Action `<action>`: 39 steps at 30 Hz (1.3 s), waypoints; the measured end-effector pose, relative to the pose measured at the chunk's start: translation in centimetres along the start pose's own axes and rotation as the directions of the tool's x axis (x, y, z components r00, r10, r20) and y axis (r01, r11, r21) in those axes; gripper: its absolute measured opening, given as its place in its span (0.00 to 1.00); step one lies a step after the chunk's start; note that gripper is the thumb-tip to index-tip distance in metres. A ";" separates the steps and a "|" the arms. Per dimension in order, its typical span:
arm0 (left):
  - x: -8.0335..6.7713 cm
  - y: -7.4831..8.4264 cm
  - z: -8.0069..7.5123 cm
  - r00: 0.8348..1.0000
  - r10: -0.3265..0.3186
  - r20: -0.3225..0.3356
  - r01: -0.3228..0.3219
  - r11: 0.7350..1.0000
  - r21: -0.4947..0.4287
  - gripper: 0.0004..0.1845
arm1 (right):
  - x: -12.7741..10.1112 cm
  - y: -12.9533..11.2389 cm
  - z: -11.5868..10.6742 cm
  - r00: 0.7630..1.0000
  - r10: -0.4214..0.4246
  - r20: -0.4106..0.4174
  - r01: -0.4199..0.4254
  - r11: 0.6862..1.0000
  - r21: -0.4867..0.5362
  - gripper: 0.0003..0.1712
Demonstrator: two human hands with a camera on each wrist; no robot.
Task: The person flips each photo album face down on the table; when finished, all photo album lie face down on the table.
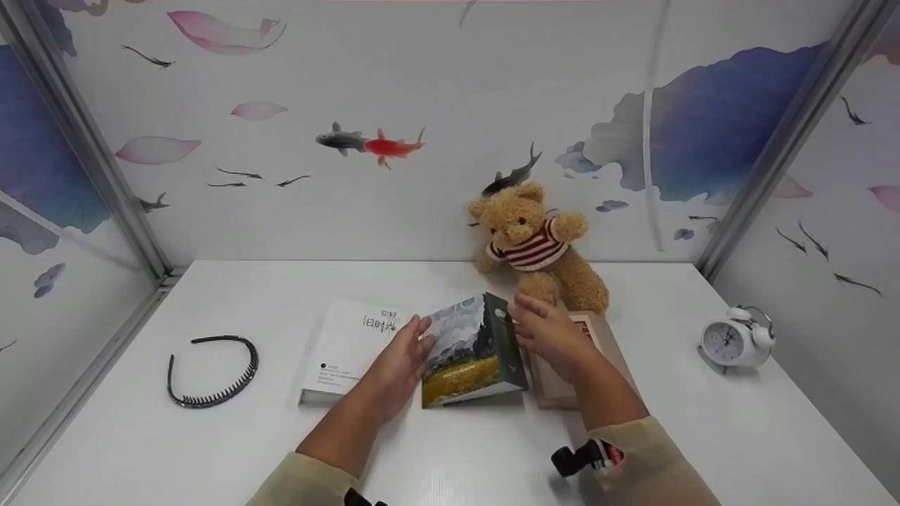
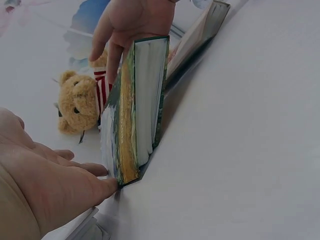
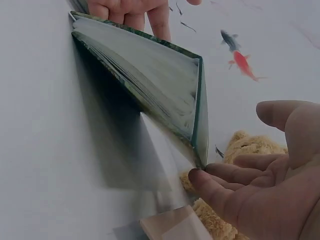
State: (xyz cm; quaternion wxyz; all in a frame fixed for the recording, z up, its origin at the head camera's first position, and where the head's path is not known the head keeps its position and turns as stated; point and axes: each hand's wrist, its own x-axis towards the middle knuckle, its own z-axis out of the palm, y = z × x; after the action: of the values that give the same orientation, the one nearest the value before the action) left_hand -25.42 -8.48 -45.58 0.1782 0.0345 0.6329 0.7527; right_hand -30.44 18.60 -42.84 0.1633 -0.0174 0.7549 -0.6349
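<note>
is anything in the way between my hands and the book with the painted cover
Nothing visible blocks the book: the left hand has fingertips at one side, the right hand at its green spine.

A black toothed headband (image 1: 211,401) lies at the left of the white bench (image 1: 436,460), its open ends towards the left, with a white book (image 1: 341,355) lying flat to its right. Farther right lies a brown book (image 1: 552,386), and behind it a teddy bear (image 1: 534,242) (in a red-and-white striped top) sits tilted near the back wall (image 1: 422,70). A white alarm clock (image 1: 731,341) stands well apart at the far right — the wall carries painted fish (image 1: 392,147) and pink petals (image 1: 158,150).
</note>
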 end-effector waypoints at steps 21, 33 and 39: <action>-0.5 0.7 0.0 1.000 0.018 -0.001 -0.018 0.999 0.043 0.43 | 0.3 0.6 1.3 0.998 0.051 0.038 -0.051 0.999 0.001 0.46; -0.2 0.7 -0.2 0.999 0.040 -0.013 -0.039 0.999 0.011 0.43 | 0.1 0.0 1.7 0.999 0.040 -0.012 -0.040 0.998 -0.049 0.43; -0.6 1.4 -1.0 0.995 0.086 -0.055 -0.085 0.996 0.021 0.42 | -0.5 -0.9 3.7 0.998 -0.027 -0.064 0.021 0.996 -0.091 0.38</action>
State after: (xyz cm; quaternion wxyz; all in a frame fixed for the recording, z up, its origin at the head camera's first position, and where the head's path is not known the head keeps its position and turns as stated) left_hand -25.45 -9.84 -44.32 0.1278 0.0423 0.6425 0.7544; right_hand -29.12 15.05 -42.37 0.1302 -0.0131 0.7873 -0.6025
